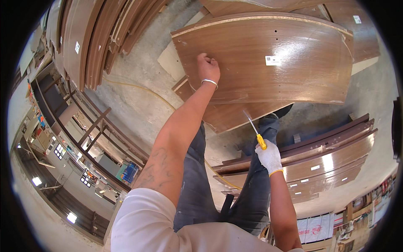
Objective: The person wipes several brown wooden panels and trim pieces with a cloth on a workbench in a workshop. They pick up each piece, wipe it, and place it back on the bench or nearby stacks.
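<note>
My bare left hand (208, 67), with a silver bracelet at the wrist, rests closed on a glossy brown wooden panel (289, 59) near its left edge; what the fingers pinch is too small to see. My right hand (269, 156) wears a white glove and grips a yellow-handled screwdriver (255, 130), its metal shaft pointing up toward the panel's lower edge. The panel has small drilled holes and a white sticker. A second brown panel (235, 115) lies under it.
More brown panels (331, 157) are stacked at the right, beside my legs in dark trousers (252, 189). Curved wooden boards (96, 38) lean at the upper left. A yellow cable (138, 88) runs over the concrete floor. Shelving and workshop clutter fill the left.
</note>
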Demonstrator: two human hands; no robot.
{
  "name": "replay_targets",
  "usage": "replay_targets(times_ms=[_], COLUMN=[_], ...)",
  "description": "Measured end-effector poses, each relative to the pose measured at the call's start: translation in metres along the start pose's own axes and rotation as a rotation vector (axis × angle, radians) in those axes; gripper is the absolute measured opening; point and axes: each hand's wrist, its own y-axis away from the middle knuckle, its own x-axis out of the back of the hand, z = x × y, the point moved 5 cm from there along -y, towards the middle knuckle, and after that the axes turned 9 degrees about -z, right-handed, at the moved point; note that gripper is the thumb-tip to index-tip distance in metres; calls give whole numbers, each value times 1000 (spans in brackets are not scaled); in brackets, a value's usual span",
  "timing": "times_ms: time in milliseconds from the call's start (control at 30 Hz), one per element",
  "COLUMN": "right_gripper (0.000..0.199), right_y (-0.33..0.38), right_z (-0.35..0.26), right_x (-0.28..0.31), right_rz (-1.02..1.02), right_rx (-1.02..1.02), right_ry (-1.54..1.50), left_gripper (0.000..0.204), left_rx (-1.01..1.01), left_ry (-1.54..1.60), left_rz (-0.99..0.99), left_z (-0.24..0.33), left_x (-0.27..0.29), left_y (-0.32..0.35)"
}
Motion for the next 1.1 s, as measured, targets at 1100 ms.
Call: replay_targets(times_ms=[1100], right_gripper=[27], right_y=[-2], right_z=[-109], right_x=[-94], right_rz=[262], right_rx=[-32], right_ry=[45], left_gripper=[53], left_rx=[294], left_ry=[629], left_rz=[-523], left_z=[-108], left_x=[68], left_y=[-70])
